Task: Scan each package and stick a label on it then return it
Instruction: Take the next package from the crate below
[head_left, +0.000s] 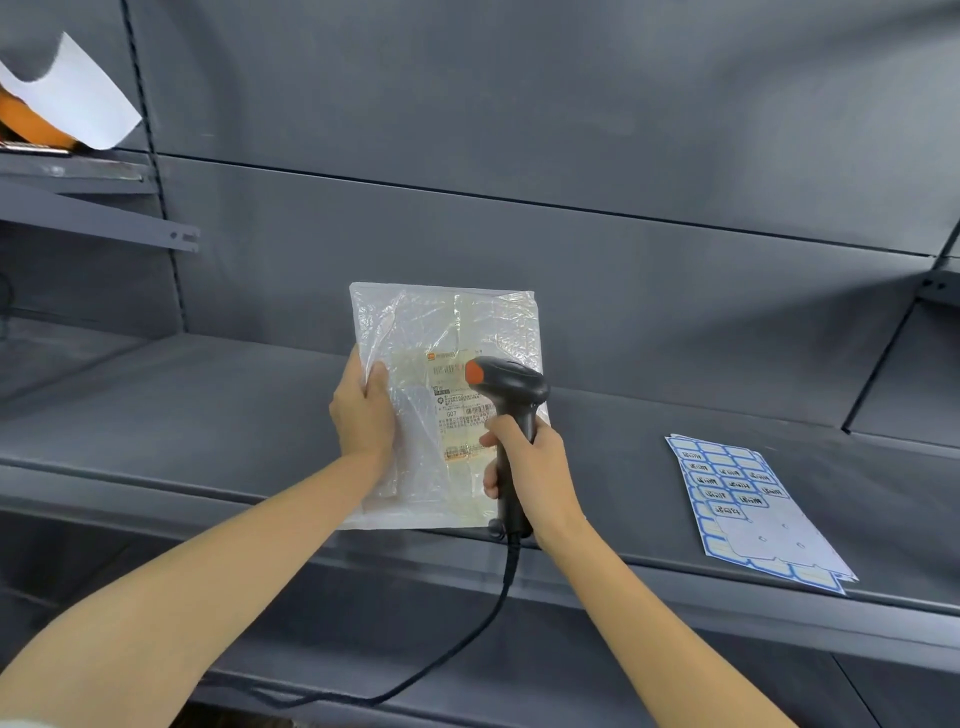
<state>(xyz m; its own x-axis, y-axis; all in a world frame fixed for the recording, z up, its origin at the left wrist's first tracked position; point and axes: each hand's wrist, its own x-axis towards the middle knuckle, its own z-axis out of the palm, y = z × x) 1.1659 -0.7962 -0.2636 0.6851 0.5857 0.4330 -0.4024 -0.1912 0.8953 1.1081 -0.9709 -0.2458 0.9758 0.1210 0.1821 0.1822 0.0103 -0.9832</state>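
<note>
Nearest: black cable trailing down from scanner, handle gripped in right hand. Left hand clasping left edge of package (clear bubble mailer, printed label facing up), held above grey shelf. Right, on shelf: label sheets. Far left: white paper.

A: From where does the head camera look?

B: From the person's head, forward and a little down, facing the grey shelf and its back wall. It is close; both forearms reach in from the bottom edge.

A: Is there a second view?

B: No, only this one wide-angle view, and straight lines bend near its edges.
</note>
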